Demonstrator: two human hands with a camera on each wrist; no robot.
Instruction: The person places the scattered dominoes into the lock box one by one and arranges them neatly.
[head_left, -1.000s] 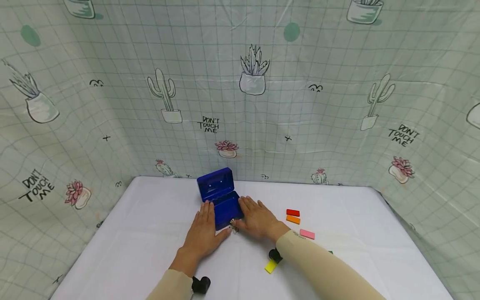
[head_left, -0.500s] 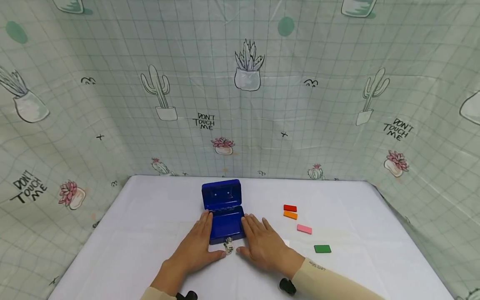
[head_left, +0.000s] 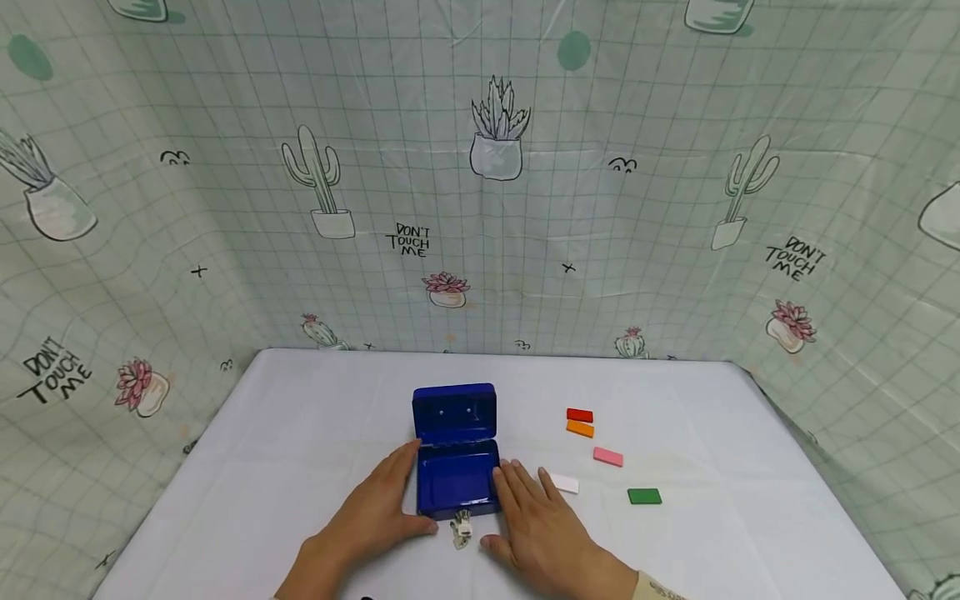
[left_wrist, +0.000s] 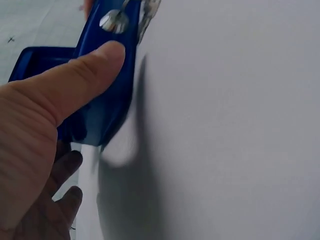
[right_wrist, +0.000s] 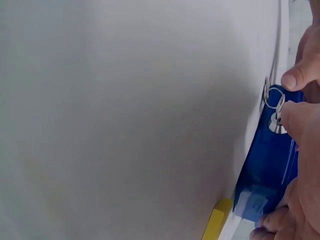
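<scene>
A blue metal cash box [head_left: 458,479] stands with its lid [head_left: 454,414] raised at the back and its tray facing up. A small bunch of keys [head_left: 461,529] hangs from the lock at its front. My left hand [head_left: 367,508] holds the left side, fingers along the wall and the thumb on the front face near the corner, as the left wrist view shows. My right hand [head_left: 543,529] lies against the right wall, fingers mostly straight. Its thumb points toward the keys and overlaps the key ring in the right wrist view.
To the right lie flat coloured blocks: red [head_left: 580,415], orange [head_left: 580,429], pink [head_left: 608,457], white [head_left: 566,483] and green [head_left: 645,497]. A yellow block [right_wrist: 217,220] shows in the right wrist view. A patterned curtain [head_left: 390,183] hangs behind the table.
Both hands have brought the cash box nearer to me and turned it from slanted to nearly square. The white and green blocks have come into full sight beside my right arm.
</scene>
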